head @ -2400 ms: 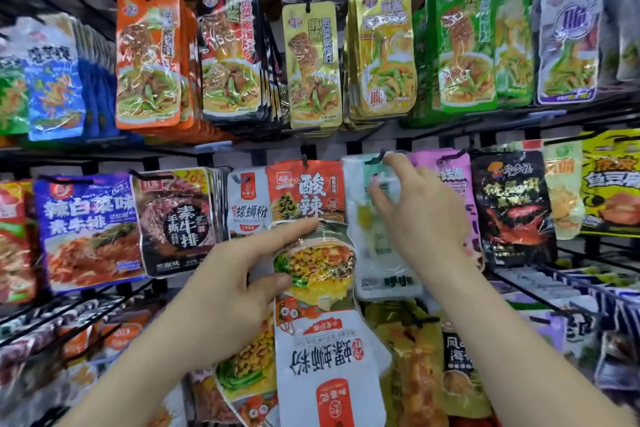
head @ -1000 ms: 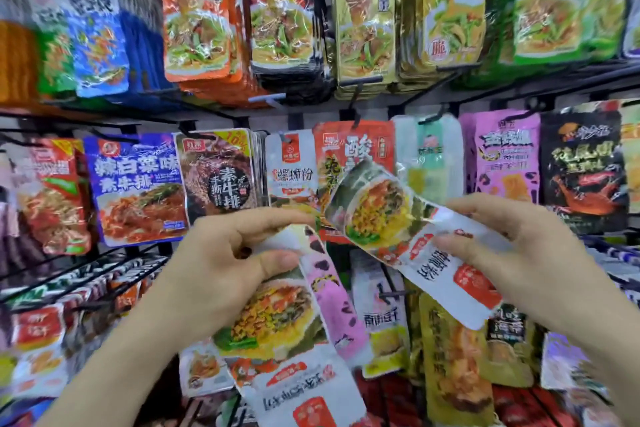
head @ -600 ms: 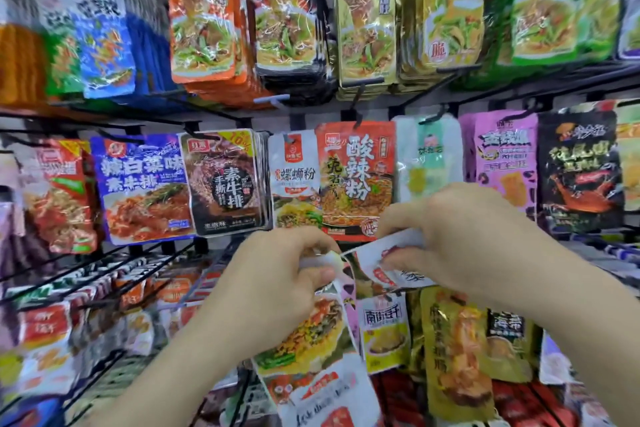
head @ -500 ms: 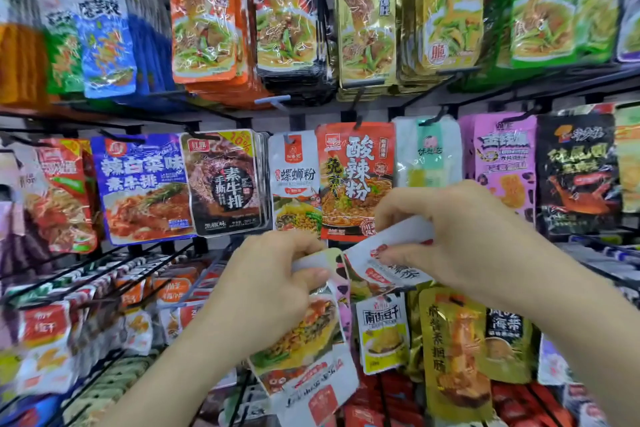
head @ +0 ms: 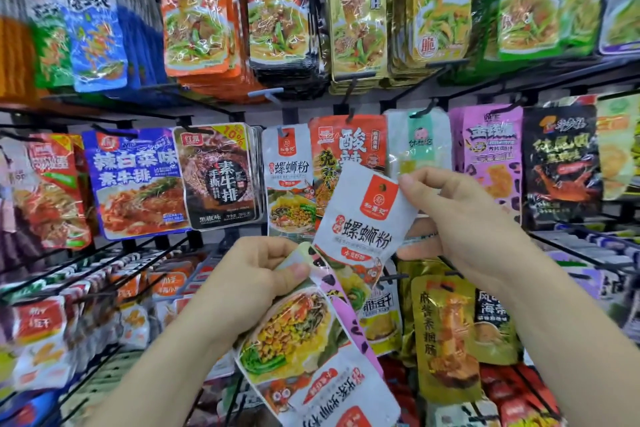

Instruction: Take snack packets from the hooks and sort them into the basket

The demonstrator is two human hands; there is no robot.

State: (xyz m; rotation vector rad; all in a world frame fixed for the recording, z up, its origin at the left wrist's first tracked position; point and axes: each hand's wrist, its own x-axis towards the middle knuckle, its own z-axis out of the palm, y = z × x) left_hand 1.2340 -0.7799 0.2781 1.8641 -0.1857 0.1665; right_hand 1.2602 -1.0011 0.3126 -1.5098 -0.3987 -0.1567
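My right hand [head: 460, 225] pinches a white snack packet [head: 363, 222] with a red logo by its top right corner, upright in front of the rack. Its lower end slides behind the bunch in my left hand [head: 242, 288]. That hand grips several packets: a white one with a noodle picture [head: 298, 340] hanging upside down, a pink one [head: 349, 319] behind it, and a pale green edge at the thumb. More white packets of the same kind [head: 287, 180] hang on a hook just above. No basket is in view.
Rows of black wire hooks [head: 266, 94] carry dense snack packets: orange, black, gold and green above, blue [head: 135, 180], black [head: 218, 180], red, pink [head: 491, 170] in the middle, gold [head: 446, 333] and others below. Hook tips jut out toward me at lower left.
My right hand has turned the white packet upright, logo up, and lifted it from beside my left hand's bunch. My left hand has kept its grip on the bunch and barely moved.
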